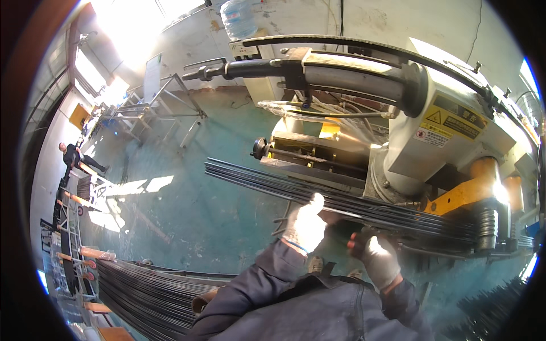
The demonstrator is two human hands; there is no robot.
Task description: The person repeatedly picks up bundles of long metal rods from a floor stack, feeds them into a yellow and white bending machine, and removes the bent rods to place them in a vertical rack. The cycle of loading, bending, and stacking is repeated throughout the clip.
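A bundle of long dark metal rods point(273, 181) lies in front of me, reaching from the left into the machine at the right. My left hand point(306, 224), in a white glove, is at the near side of the bundle. Its thumb overlaps the nearest rods, and its fingers look closed around them, partly hidden. Closer to the machine, my right hand point(380, 258) is just below the rods, in a pale glove with dark fingertips. Those fingers are in shadow, so whether they grip anything does not show.
The machine point(432, 153) has a yellow arm point(466, 196), a coil spring point(487, 227) and a handwheel point(260, 148). More dark rods point(148, 295) lie at the lower left. A person point(74, 156) is far left, near metal frames point(162, 99). A water bottle point(239, 20) stands behind.
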